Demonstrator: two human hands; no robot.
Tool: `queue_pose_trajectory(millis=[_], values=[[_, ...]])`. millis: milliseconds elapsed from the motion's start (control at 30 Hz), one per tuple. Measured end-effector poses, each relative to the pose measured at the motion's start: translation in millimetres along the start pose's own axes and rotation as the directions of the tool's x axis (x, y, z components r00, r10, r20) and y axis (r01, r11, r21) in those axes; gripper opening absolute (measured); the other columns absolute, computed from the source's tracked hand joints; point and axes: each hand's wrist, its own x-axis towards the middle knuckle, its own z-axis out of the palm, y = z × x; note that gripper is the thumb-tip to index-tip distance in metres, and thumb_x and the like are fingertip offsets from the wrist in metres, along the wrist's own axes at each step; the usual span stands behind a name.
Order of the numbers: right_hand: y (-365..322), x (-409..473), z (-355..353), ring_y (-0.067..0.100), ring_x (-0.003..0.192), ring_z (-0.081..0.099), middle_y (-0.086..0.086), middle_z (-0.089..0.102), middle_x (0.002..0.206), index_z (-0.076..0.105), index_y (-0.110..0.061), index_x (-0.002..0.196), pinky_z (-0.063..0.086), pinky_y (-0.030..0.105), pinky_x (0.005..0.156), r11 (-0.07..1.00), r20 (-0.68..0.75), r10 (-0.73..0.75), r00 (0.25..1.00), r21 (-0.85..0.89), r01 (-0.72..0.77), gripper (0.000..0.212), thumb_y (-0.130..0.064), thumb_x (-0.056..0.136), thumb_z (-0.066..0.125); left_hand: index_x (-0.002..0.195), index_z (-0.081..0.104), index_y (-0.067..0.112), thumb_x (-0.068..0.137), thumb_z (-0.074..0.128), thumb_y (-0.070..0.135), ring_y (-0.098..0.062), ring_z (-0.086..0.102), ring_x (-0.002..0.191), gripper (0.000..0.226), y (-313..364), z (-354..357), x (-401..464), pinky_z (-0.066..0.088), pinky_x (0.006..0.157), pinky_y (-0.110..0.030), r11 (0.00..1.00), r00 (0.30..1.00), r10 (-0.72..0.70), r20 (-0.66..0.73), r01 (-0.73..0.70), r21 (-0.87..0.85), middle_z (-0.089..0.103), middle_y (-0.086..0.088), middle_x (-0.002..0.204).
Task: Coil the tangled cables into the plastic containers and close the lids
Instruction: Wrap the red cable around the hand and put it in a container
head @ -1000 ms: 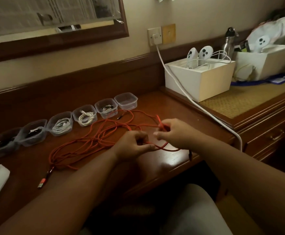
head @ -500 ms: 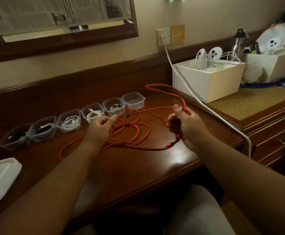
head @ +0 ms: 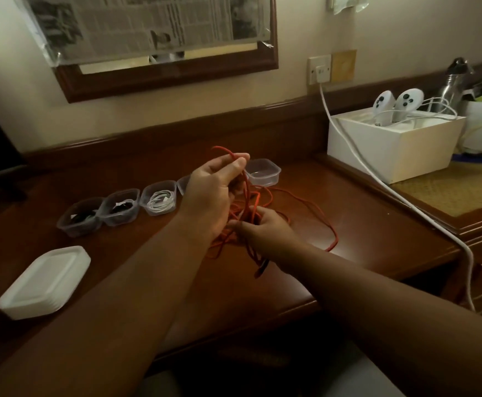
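Observation:
A long red cable point(head: 314, 209) lies in loose loops on the brown desk point(head: 363, 224). My left hand point(head: 214, 193) is raised above the desk and pinches a bend of the red cable between thumb and fingers. My right hand point(head: 265, 227) sits lower, its fingers curled round several strands of the same cable. A row of small clear plastic containers runs along the back: one with a dark cable point(head: 80, 216), one beside it point(head: 120, 207), one with a white cable point(head: 159, 200), and an empty one point(head: 264, 171). My left hand hides part of the row.
A stack of white lids point(head: 44, 282) lies at the desk's left. A white box point(head: 391, 138) with two white controllers stands on the raised side cabinet at the right. A thick white power cord point(head: 377, 176) runs from the wall socket down across the cabinet's edge.
My left hand rose and moved right, lifting a bend of the red cable. My right hand dropped lower onto the bunched strands. The loose loops have gathered toward my hands.

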Motion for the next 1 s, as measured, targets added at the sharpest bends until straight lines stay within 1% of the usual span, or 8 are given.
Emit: queue_pose_trajectory(millis=[200,333,433,533,600,700,867,1000], values=[[-18.4,-3.7,-5.4,0.024,0.075,0.059,0.004,0.064,0.079,0.053,-0.016,0.096,0.051,0.034,0.069,0.945,-0.112,-0.02,0.994,0.323,0.055,0.01,-0.014,0.1,0.045,0.085,0.074,0.021,0.09,0.066,0.021,-0.02,0.071,0.082,0.009,-21.4,-43.2,-8.7,0.057,0.077,-0.035,0.871,0.966,0.259,0.029,-0.246,0.424,0.073,0.0,0.081],[-35.4,-4.3,-12.5,0.023,0.064,0.06,0.004,0.053,0.064,0.048,-0.012,0.093,0.055,0.043,0.074,0.729,-0.091,-0.036,0.995,0.679,0.088,0.013,-0.019,0.102,0.043,0.09,0.073,0.035,0.088,0.067,0.026,-0.011,0.067,0.094,0.011,-58.8,-76.6,-14.2,0.052,0.083,-0.027,0.798,0.927,-0.014,0.376,-0.216,0.562,0.072,0.007,0.095],[-43.8,1.7,-25.2,0.014,0.047,0.042,0.0,0.038,0.058,0.044,-0.016,0.084,0.045,0.027,0.048,0.686,-0.122,-0.025,0.992,0.72,0.106,0.019,-0.022,0.102,0.042,0.081,0.069,0.029,0.083,0.07,0.039,-0.009,0.065,0.085,0.01,-85.6,-98.6,-5.2,0.05,0.081,-0.03,0.513,0.926,-0.079,0.369,-0.28,0.811,0.068,0.008,0.084],[-45.3,4.3,-37.7,0.008,0.044,0.032,-0.004,0.037,0.057,0.046,-0.02,0.081,0.028,0.02,0.038,0.822,-0.135,0.0,0.991,0.564,0.077,0.02,-0.02,0.1,0.045,0.079,0.067,0.02,0.092,0.067,0.033,-0.003,0.056,0.07,0.018,-90.2,-109.0,3.4,0.044,0.069,-0.027,0.443,0.965,-0.07,0.251,-0.195,0.875,0.062,0.008,0.077],[-38.8,4.5,-36.1,0.009,0.052,0.041,-0.004,0.047,0.066,0.053,-0.021,0.092,0.035,0.022,0.044,0.982,-0.139,0.04,0.99,0.187,-0.014,0.007,-0.021,0.099,0.051,0.077,0.067,0.016,0.092,0.068,0.028,0.001,0.052,0.059,0.019,-82.3,-108.5,8.6,0.041,0.061,-0.022,0.493,0.984,0.003,0.176,-0.154,0.856,0.061,0.006,0.071],[-22.7,0.6,-23.5,0.012,0.076,0.057,0.001,0.063,0.09,0.053,-0.021,0.105,0.043,0.024,0.058,0.927,-0.057,0.099,0.993,-0.359,-0.113,0.013,-0.027,0.096,0.06,0.074,0.067,0.018,0.086,0.076,0.029,-0.009,0.065,0.062,0.018,-65.9,-95.8,15.9,0.052,0.06,-0.026,0.564,0.982,0.115,0.152,-0.191,0.804,0.068,0.0,0.069],[-10.9,-0.5,-6.0,0.009,0.069,0.064,0.0,0.07,0.081,0.064,-0.019,0.098,0.048,0.024,0.065,0.892,0.172,0.116,0.978,-0.452,-0.026,0.017,-0.032,0.089,0.07,0.067,0.063,0.029,0.081,0.077,0.01,-0.012,0.066,0.068,0.027,-47.8,-67.5,21.7,0.056,0.064,-0.027,0.592,0.973,0.23,0.036,-0.169,0.788,0.066,0.009,0.069],[-11.9,10.1,-7.8,0.011,0.055,0.046,0.0,0.054,0.068,0.061,-0.019,0.084,0.038,0.026,0.054,0.967,-0.048,0.017,0.999,-0.253,-0.029,0.023,-0.035,0.098,0.056,0.07,0.063,0.021,0.087,0.073,0.015,-0.011,0.057,0.06,0.02,-53.8,-77.3,31.2,0.047,0.061,-0.025,0.717,0.975,0.217,-0.051,-0.124,0.686,0.061,0.006,0.064]])
